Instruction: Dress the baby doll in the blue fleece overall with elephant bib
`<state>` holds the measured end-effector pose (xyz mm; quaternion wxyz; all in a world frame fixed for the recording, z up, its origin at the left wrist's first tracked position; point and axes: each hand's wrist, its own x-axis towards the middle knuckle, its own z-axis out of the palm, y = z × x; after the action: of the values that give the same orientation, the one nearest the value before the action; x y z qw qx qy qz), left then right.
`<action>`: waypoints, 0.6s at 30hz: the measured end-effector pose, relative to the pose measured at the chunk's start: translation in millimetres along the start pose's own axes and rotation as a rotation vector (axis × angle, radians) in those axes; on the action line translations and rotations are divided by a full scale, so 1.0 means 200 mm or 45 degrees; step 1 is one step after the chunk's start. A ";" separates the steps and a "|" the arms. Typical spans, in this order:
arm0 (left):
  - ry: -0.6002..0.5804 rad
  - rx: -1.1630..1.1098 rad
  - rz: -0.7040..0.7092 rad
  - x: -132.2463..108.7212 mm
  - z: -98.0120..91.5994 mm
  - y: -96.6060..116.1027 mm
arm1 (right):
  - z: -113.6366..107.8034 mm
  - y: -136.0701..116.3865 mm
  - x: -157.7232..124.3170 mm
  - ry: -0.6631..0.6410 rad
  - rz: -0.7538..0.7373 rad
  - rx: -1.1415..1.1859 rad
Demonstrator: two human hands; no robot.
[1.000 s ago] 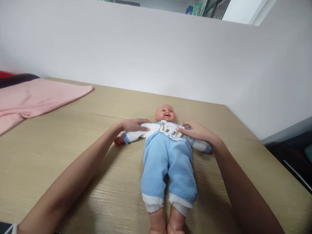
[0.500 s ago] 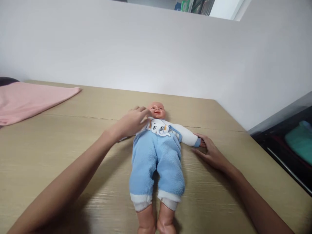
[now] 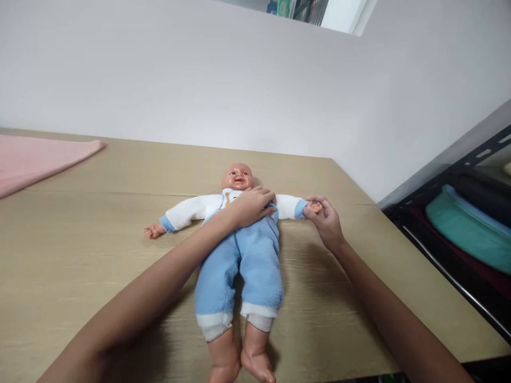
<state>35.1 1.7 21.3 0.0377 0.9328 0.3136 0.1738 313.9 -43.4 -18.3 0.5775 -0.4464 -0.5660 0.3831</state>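
The right hand [image 3: 326, 222] has thumb and fingers closed on the doll [image 3: 255, 260] at its wrist; the left hand [image 3: 251, 206] lies over its chest, gripping or not, I can't tell. The doll lies face-up on the counter [image 3: 99, 239], 2 arms outspread. They seem to be adjusting that arm, which calls for steadying the chest.

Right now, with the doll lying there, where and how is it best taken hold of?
Probably by the torso, from both sides at once, just below the arms: the doll lies face up on the table, arms spread away from its sides. The narrow arms look like poorer holds.
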 end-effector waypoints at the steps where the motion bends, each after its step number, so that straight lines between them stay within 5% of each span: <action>1: 0.062 -0.053 0.052 -0.01 -0.01 0.00 | 0.03 -0.02 0.03 0.006 -0.013 0.031; 10: 0.427 -0.450 0.407 -0.09 -0.07 0.01 | 0.25 -0.05 0.05 -0.268 -0.191 0.014; 18: 0.427 -0.718 0.253 -0.10 -0.06 0.03 | 0.24 -0.02 -0.07 -0.406 -0.239 -0.229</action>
<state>18.7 -15.5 27.2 0.2249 0.8700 0.1627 0.4075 264.4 -53.8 -21.7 0.4715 -0.3751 -0.7215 0.3413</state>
